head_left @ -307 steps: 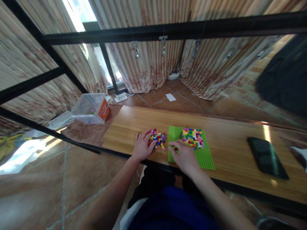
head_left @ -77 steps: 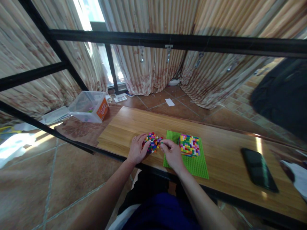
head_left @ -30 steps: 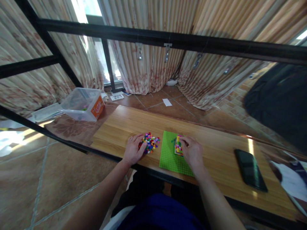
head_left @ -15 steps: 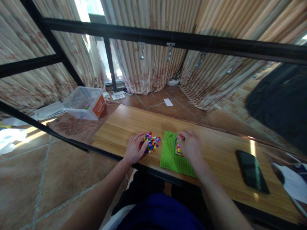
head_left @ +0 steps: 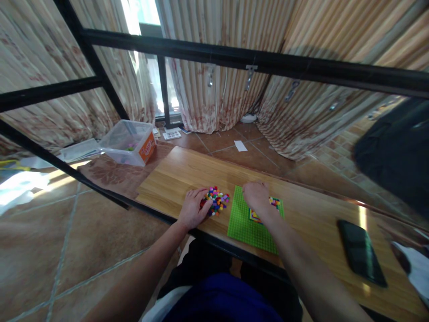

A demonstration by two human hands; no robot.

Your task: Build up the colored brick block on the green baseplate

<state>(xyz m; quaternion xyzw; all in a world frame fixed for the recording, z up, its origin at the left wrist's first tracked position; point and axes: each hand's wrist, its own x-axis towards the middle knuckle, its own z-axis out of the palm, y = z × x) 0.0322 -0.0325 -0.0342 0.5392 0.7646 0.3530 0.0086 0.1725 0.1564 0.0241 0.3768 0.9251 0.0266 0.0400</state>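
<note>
A small heap of multicoloured toy bricks (head_left: pixel 219 202) lies on the wooden board. My left hand (head_left: pixel 193 209) rests at the left side of this heap, thumb and fingers apart, its fingertips touching the nearest bricks. To the right of the heap is a green studded baseplate (head_left: pixel 238 226), bearing a low patterned build of coloured bricks (head_left: pixel 254 216). Over the far left part of the plate, my right hand (head_left: pixel 256 196) is closed, fingers curled downward. Its fingertips are hidden behind the hand, so whatever they pinch cannot be made out. The hand and wrist cover part of the build.
A black phone (head_left: pixel 362 252) lies on the board's right side. Beyond the left end stands a clear plastic box (head_left: pixel 125 142) with an orange label. A dark metal rail (head_left: pixel 201 49) crosses in front of the curtains (head_left: pixel 231 98). White paper (head_left: pixel 240 146) lies on the floor.
My right hand has shifted from above the build to the far left part of the baseplate, uncovering the build's right side. My left hand stays by the heap. The camera view has turned slightly left.
</note>
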